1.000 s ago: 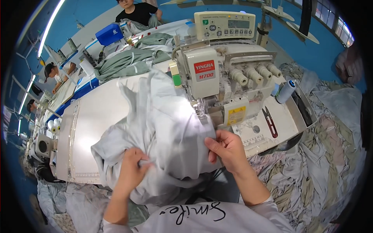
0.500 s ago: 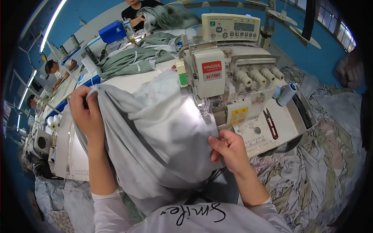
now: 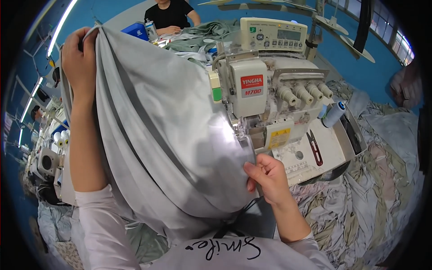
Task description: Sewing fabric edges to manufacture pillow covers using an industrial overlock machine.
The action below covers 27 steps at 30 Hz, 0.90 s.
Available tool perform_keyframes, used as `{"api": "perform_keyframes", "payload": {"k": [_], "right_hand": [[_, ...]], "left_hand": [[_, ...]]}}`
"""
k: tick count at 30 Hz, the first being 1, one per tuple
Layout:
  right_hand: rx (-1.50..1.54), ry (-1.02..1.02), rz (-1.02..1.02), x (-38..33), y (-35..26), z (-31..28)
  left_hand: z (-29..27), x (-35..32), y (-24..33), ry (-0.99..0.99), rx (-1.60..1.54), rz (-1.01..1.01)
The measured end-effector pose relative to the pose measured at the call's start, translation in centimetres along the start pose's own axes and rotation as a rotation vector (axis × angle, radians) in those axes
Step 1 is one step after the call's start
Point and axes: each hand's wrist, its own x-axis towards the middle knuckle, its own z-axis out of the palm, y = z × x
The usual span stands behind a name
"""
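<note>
A large piece of light grey fabric (image 3: 148, 121) hangs in folds across my front and over the machine's table. My left hand (image 3: 80, 58), raised at the far left, pinches its upper edge and holds it high. With thumb and fingers closed, my right hand (image 3: 267, 177) grips the fabric's right edge just in front of the sewing machine (image 3: 249, 90). That edge runs up to the machine's lit needle area (image 3: 240, 128), where the presser foot sits at the cloth. Some of the fabric's far side is hidden behind the raised folds.
Red-handled thread snips (image 3: 315, 150) lie on the machine's right side, near a blue thread cone (image 3: 334, 114). Heaped garments (image 3: 373, 193) spread at the right. Behind the machine, a person in black (image 3: 168, 18) stands by green fabric (image 3: 211, 31). White thread cones (image 3: 60, 138) stand at left.
My left hand has risen and moved left, lifting the grey fabric into a taller, wider spread. My right hand stays near the machine, still gripping the edge. The person behind has lowered the green fabric.
</note>
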Motion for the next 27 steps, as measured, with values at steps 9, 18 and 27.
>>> {"api": "perform_keyframes", "payload": {"k": [9,18,27], "right_hand": [[-0.017,-0.009,0.023,-0.1,0.0,-0.2],[-0.010,0.021,0.042,0.1,0.1,-0.8],[0.012,-0.008,0.027,0.1,0.1,-0.3]], "left_hand": [[5.0,4.3,-7.7,-0.029,0.091,0.062],[-8.8,-14.2,6.8,-1.164,-0.531,-0.070],[-14.9,-18.2,9.5,-0.964,-0.102,-0.571]]}}
